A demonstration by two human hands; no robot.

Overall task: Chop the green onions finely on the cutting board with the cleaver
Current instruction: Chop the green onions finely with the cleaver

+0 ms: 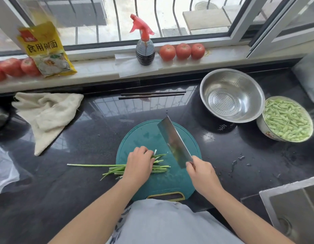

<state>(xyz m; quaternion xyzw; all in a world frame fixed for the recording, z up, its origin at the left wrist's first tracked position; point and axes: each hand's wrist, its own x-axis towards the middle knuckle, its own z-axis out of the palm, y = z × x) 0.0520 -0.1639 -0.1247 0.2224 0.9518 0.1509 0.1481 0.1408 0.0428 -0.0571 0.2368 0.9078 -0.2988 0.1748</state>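
I see my left hand (pixel 137 162) lying over a bunch of green onions (pixel 117 168) on the round teal cutting board (pixel 147 132), fingers curled down onto the stalks so the grip pins them to the board. The cut ends poke out just right of the fingers, while the long stalks run left, off the board's edge and onto the black bench (pixel 73 182). My right hand (pixel 202 175) has its grip wrapped round the handle of the cleaver (pixel 175 141); the handle itself is hidden in the fist. The blade points away from me and up to the left, and sits to the right of the onion tips, apart from them; I cannot tell if its edge touches the board. The board's yellow-rimmed handle slot (pixel 165 196) faces my body.

Right of the board sits a steel colander (pixel 231 95), and touching it on the right a bowl of cut green beans (pixel 286 118). A pair of dark chopsticks (pixel 152 95) lies along the back of the bench, and a crumpled white cloth (pixel 47 115) lies to the left. On the windowsill stand a spray bottle (pixel 145 48) with a red trigger, three tomatoes (pixel 182 51) beside it, more tomatoes (pixel 12 67) at far left, and a yellow packet (pixel 45 50) leaning against the window frame. A sink (pixel 293 208) corner shows at lower right
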